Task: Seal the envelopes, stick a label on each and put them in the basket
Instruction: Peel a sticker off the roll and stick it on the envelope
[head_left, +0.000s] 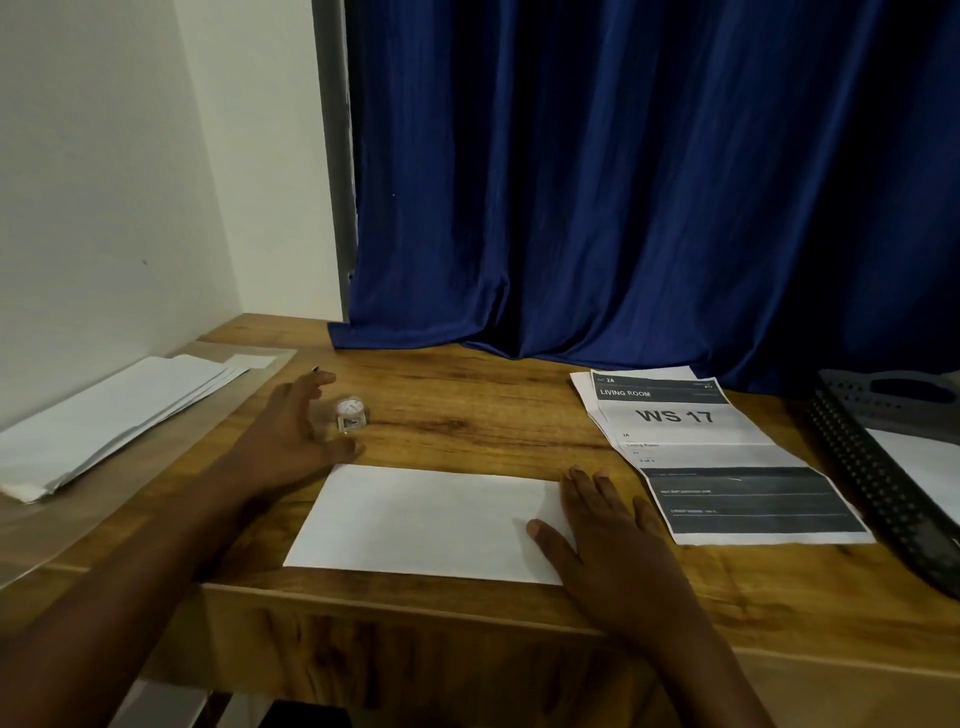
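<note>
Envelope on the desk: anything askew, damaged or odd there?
Nothing stands out. The envelope lies flat and uncreased near the desk's front edge, right hand resting flat on its end.

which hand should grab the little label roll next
Left. The left hand is open right beside the small white label roll, while the right hand presses flat on the white paper envelope.

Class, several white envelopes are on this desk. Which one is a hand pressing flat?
The single envelope at the desk's near edge: the right hand lies flat on its right end. The stacked envelopes at far left and the one in the basket lie untouched.
</note>
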